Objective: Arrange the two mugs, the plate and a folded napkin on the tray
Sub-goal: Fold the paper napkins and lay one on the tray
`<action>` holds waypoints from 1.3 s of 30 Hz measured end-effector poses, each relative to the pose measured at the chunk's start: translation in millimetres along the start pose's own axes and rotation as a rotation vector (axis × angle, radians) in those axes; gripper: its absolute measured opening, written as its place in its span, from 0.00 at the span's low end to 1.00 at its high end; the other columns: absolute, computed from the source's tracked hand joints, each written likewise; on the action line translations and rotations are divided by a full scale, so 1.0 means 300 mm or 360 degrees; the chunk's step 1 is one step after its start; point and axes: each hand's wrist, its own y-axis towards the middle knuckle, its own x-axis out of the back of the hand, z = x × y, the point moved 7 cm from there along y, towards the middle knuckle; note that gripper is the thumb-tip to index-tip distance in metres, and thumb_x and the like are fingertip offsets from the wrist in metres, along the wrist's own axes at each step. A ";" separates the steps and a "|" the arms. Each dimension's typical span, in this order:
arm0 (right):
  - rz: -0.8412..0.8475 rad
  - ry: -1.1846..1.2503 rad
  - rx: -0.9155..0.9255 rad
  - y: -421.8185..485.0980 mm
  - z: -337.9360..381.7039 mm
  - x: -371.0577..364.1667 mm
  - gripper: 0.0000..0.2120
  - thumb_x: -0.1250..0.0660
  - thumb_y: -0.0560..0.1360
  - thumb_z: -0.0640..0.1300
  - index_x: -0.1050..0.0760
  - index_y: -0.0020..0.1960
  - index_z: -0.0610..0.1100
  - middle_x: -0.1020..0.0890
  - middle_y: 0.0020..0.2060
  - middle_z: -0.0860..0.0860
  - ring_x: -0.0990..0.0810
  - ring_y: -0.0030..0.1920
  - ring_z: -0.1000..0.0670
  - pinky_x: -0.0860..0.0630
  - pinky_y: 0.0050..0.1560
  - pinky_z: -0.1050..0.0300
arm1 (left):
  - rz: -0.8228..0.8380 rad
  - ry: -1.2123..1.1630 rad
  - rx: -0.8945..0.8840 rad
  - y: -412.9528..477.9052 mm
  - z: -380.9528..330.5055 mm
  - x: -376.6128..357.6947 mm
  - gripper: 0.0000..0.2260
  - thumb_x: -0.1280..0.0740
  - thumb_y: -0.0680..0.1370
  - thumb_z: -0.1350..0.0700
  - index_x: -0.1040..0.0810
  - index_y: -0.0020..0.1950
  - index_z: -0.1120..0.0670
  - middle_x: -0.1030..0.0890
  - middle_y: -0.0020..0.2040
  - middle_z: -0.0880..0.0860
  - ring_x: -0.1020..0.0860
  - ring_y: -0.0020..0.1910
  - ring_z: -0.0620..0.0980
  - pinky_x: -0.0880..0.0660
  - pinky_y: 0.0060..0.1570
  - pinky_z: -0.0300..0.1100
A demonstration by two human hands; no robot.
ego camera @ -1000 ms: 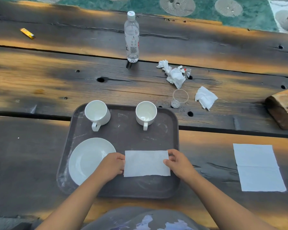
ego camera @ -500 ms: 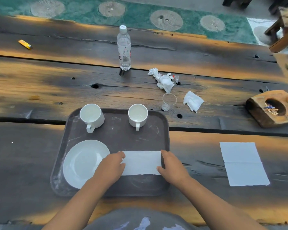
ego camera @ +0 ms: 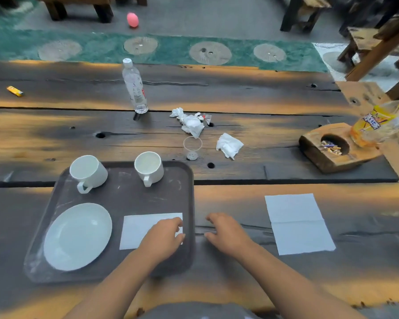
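A dark grey tray (ego camera: 124,199) lies on the wooden table. Two white mugs stand along its far edge, the left mug (ego camera: 88,172) and the right mug (ego camera: 149,166), handles toward me. The white plate (ego camera: 77,236) sits in the tray's near left corner. A folded white napkin (ego camera: 138,229) lies flat in the near right part of the tray. My left hand (ego camera: 162,238) rests on the napkin's right end, fingers loosely curled. My right hand (ego camera: 226,231) hovers or rests on the table just right of the tray, fingers relaxed, holding nothing.
A second, larger napkin (ego camera: 298,224) lies on the table to the right. Beyond the tray are a clear cup (ego camera: 192,148), crumpled tissues (ego camera: 191,122), a water bottle (ego camera: 135,87), a yellow lighter (ego camera: 14,91) and a wooden ashtray (ego camera: 336,146) with a yellow bag.
My right hand has come off the napkin's right edge and moved right onto the table. My left hand has slid from the napkin's left end to its right end. The view tilted up.
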 end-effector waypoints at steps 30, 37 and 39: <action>-0.0214 -0.0022 -0.0185 -0.274 -1.132 0.426 0.13 0.35 0.80 0.46 0.24 0.65 0.46 0.20 0.60 0.52 0.21 0.57 0.50 0.28 0.52 0.59 | -0.0068 -0.0096 -0.0034 0.229 -0.846 -0.501 0.13 0.35 0.82 0.55 0.22 0.66 0.53 0.18 0.62 0.50 0.21 0.60 0.50 0.24 0.58 0.44; -0.0210 -0.0142 -0.0059 -0.200 -1.154 0.406 0.14 0.32 0.78 0.42 0.24 0.64 0.43 0.27 0.66 0.49 0.30 0.69 0.48 0.30 0.66 0.56 | -0.0189 -0.0065 -0.0040 0.283 -0.835 -0.502 0.13 0.34 0.82 0.54 0.23 0.67 0.52 0.22 0.63 0.49 0.26 0.64 0.50 0.27 0.63 0.44; -0.0223 -0.0183 -0.0056 -0.185 -1.158 0.404 0.15 0.31 0.78 0.43 0.24 0.64 0.45 0.28 0.69 0.49 0.32 0.71 0.47 0.32 0.69 0.55 | -0.0178 -0.0041 -0.0071 0.292 -0.831 -0.515 0.14 0.34 0.82 0.53 0.24 0.68 0.52 0.24 0.64 0.48 0.28 0.66 0.49 0.28 0.64 0.43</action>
